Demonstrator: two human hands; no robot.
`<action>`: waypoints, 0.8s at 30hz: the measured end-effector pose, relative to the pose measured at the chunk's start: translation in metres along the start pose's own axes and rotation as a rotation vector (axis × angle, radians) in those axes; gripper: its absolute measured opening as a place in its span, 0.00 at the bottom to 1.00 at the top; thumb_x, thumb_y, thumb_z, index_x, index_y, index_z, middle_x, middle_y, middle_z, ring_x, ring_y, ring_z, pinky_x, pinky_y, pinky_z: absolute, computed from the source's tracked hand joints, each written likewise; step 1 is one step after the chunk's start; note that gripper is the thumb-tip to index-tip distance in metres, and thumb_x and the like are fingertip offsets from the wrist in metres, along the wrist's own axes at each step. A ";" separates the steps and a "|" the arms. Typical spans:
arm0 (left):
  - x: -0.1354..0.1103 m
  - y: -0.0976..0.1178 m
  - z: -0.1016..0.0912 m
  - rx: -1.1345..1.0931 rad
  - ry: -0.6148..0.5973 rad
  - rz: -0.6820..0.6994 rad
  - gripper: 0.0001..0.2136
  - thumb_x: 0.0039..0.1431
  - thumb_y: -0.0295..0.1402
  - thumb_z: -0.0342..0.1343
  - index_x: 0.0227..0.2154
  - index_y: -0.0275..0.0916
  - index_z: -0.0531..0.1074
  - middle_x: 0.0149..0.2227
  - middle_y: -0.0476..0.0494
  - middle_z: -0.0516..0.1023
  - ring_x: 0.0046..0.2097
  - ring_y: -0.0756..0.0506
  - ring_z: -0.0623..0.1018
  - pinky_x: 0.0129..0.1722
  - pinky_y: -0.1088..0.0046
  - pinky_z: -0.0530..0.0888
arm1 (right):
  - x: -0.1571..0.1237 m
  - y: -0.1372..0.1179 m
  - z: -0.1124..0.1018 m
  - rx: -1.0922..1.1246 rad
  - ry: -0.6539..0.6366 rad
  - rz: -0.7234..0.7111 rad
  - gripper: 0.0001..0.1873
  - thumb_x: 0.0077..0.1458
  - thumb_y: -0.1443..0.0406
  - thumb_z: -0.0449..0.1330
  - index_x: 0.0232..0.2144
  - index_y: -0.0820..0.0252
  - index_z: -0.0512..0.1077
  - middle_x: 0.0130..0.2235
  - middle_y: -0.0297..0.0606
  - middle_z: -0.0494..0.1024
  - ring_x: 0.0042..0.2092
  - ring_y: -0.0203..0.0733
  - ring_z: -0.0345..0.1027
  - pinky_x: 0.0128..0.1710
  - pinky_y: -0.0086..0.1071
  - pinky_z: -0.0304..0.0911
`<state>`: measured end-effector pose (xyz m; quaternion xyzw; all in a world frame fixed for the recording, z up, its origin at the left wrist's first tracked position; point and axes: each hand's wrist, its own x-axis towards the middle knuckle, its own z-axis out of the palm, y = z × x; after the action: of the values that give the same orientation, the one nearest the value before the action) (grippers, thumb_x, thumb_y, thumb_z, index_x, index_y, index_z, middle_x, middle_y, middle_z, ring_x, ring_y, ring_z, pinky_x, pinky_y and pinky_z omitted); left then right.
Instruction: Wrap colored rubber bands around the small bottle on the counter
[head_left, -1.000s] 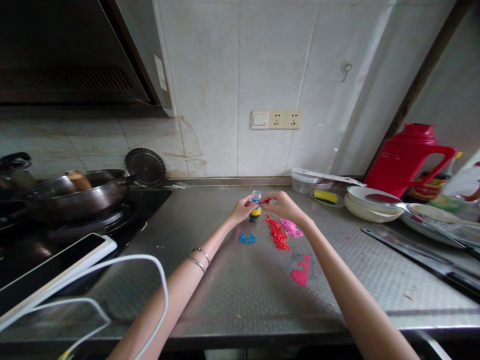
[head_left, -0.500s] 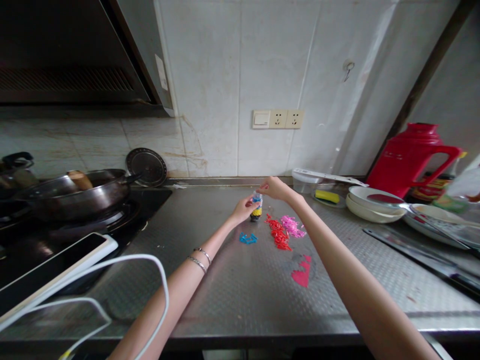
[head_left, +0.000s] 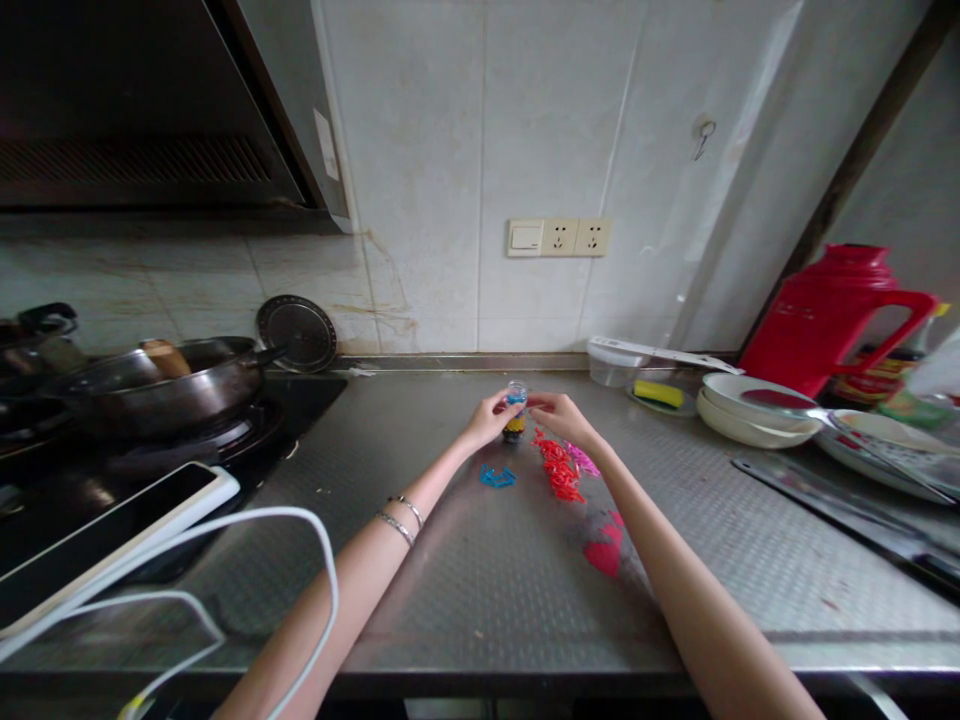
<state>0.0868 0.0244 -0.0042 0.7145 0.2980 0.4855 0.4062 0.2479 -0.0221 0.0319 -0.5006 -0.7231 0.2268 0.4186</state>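
Note:
A small clear glass jar (head_left: 515,422) stands upright on the metal counter, with blue, yellow and dark layers inside and its mouth uncovered. My left hand (head_left: 489,420) grips it from the left, thumb and fingers around its upper part. Close by the jar's right side is my right hand (head_left: 559,415), fingers bent together; whether they touch the glass or pinch something small is hidden. Nearer me lies a small pile of blue bands (head_left: 497,477), thin like rubber bands. To its right are a heap of red bands (head_left: 559,470) and a pink heap (head_left: 583,459), partly covered by my right forearm.
A torn pink-red paper piece (head_left: 604,552) lies on the counter (head_left: 420,620). Bowls (head_left: 757,425), a long knife (head_left: 825,510), a yellow sponge (head_left: 658,394) and a red thermos (head_left: 825,320) occupy the right. Leftward are a pan (head_left: 187,375) on the stove, a phone-like device (head_left: 112,545) and white cables (head_left: 330,580).
My right hand has come down from the jar's mouth to its right side, and the mouth now shows. My left hand keeps its grip. My right forearm covers more of the pink heap.

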 end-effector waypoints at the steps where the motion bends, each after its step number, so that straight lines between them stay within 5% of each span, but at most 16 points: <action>1: -0.001 0.002 0.000 0.013 0.004 0.008 0.20 0.52 0.41 0.57 0.44 0.33 0.72 0.37 0.41 0.78 0.37 0.47 0.75 0.39 0.73 0.71 | -0.002 0.003 0.004 0.038 -0.029 -0.020 0.20 0.45 0.70 0.55 0.42 0.64 0.73 0.40 0.42 0.79 0.41 0.42 0.73 0.42 0.34 0.66; 13: -0.004 0.010 0.003 0.097 0.012 -0.027 0.19 0.55 0.41 0.54 0.46 0.33 0.70 0.34 0.41 0.77 0.35 0.47 0.75 0.37 0.72 0.71 | -0.009 0.011 0.032 0.051 0.083 -0.055 0.18 0.44 0.63 0.62 0.39 0.62 0.67 0.38 0.40 0.77 0.39 0.39 0.72 0.40 0.33 0.66; 17: -0.003 0.020 -0.012 0.161 0.085 -0.094 0.21 0.56 0.41 0.52 0.48 0.32 0.69 0.35 0.41 0.77 0.36 0.47 0.75 0.38 0.73 0.70 | -0.012 0.006 0.030 0.038 0.098 -0.052 0.19 0.44 0.62 0.62 0.40 0.61 0.67 0.37 0.40 0.77 0.37 0.38 0.72 0.40 0.33 0.65; 20: -0.011 0.030 -0.034 0.269 -0.078 -0.072 0.16 0.55 0.41 0.51 0.32 0.33 0.76 0.27 0.44 0.77 0.32 0.48 0.74 0.33 0.74 0.69 | -0.013 0.002 0.029 0.032 0.091 -0.052 0.18 0.44 0.63 0.62 0.40 0.61 0.66 0.38 0.39 0.77 0.38 0.38 0.71 0.41 0.33 0.64; 24: -0.036 0.041 -0.061 0.452 -0.395 -0.245 0.14 0.48 0.41 0.56 0.20 0.33 0.75 0.18 0.47 0.73 0.21 0.51 0.70 0.24 0.77 0.65 | -0.014 0.000 0.028 0.012 0.082 -0.050 0.18 0.44 0.63 0.62 0.39 0.61 0.67 0.39 0.39 0.77 0.39 0.38 0.71 0.41 0.32 0.64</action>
<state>0.0186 -0.0073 0.0276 0.8258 0.3976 0.2065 0.3426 0.2269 -0.0319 0.0112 -0.4889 -0.7161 0.2000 0.4563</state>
